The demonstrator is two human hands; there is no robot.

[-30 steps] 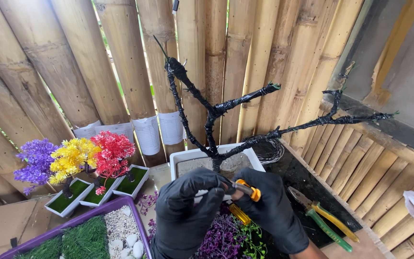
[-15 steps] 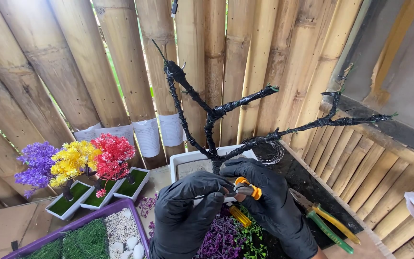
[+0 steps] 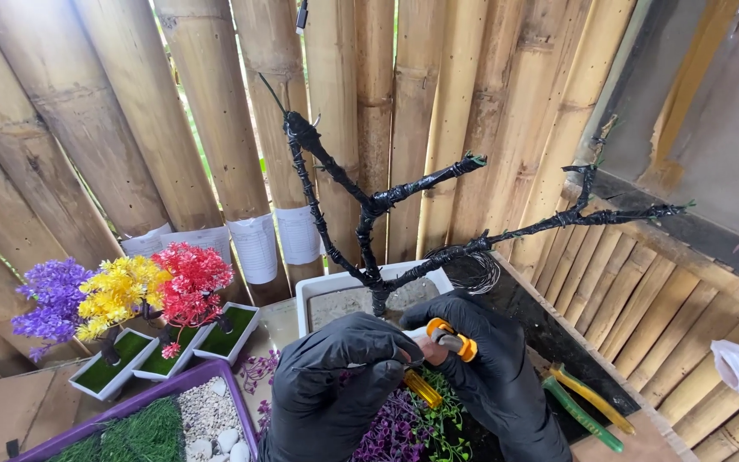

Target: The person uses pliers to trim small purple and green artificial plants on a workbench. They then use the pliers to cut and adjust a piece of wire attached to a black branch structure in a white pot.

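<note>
- Gripping a small hand tool with orange-and-yellow handles (image 3: 451, 340), the right hand (image 3: 493, 364) in a black glove is closed around it just in front of the white rectangular pot (image 3: 322, 287); whether its tip touches anything is hidden by the fingers.
- Curled shut beside it, the left hand (image 3: 335, 376), also in a black glove, meets the right at the tool; what it pinches, if anything, I cannot tell.
- Both hands sit low at the near rim of the pot, right under the foot of the black-wrapped wire tree (image 3: 374, 214), whose trunk stands in the grey fill of the pot.
- Good practice here, as I judge it: keep the hands close and low by the pot so the bare branches are not knocked, and brace one hand against the other for a steady grip.
- A coil of thin dark wire (image 3: 472, 265) hangs on the branch just right of the pot; it could snag a glove.
- Below the pot lie purple and green artificial leaf sprigs (image 3: 412, 423).
- Right of the pot, on the bamboo bench, lie tools with green and yellow handles (image 3: 588, 406).
- Left of the pot stand three small finished trees: purple (image 3: 49, 299), yellow (image 3: 121, 291) and red (image 3: 190, 282), each in a white tray with green turf.
- Nearer, left of the pot, a purple tray (image 3: 168, 393) holds white pebbles and green turf.
</note>
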